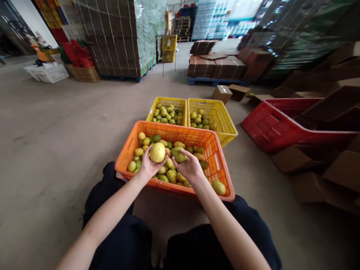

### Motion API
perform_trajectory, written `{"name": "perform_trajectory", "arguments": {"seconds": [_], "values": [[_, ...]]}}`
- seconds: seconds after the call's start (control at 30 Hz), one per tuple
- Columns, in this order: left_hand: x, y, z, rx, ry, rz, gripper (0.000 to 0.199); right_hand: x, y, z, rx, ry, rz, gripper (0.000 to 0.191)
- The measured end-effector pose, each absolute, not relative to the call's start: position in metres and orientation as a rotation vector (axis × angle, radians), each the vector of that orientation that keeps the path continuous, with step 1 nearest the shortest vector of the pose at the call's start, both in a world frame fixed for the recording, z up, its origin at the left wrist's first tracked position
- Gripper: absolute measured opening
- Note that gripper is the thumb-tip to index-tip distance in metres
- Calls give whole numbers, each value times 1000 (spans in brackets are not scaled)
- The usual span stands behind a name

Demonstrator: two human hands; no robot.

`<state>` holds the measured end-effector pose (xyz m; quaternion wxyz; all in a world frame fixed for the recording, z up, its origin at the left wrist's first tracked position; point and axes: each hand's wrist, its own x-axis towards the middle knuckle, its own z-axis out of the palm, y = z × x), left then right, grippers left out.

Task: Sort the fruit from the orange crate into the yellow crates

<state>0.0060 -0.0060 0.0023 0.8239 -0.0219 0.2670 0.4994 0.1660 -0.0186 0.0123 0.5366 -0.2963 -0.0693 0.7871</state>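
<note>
L hand [149, 165] grips 1 yel. fruit [157, 152], R hand [192, 167] 1 grn fruit [178, 154], latter partly hidden.

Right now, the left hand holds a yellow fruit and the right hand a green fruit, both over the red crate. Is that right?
Not quite; only the place is wrong. The head view shows the left hand holding a yellow fruit and the right hand a green fruit, but both over the orange crate. The red crate stands off to the right.
</note>
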Motion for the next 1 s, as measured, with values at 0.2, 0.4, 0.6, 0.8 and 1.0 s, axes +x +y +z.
{"name": "perform_trajectory", "arguments": {"seconds": [0.2,0.4,0.6,0.8,1.0], "values": [[7,-5,6,-184,582,1044,44,164,-16,10,-818,-136,1959,20],[8,-5,6,-176,619,1057,41,165,-15,4,-846,-155,1980,25],[5,-6,4,-86,605,1061,40,165,-17,9,-812,-214,1903,6],[0,-10,7,47,506,1096,39,166,-20,17,-662,-390,1867,12],[-1,-11,13,143,509,1027,35,167,-22,18,-641,-389,1907,23]]}}
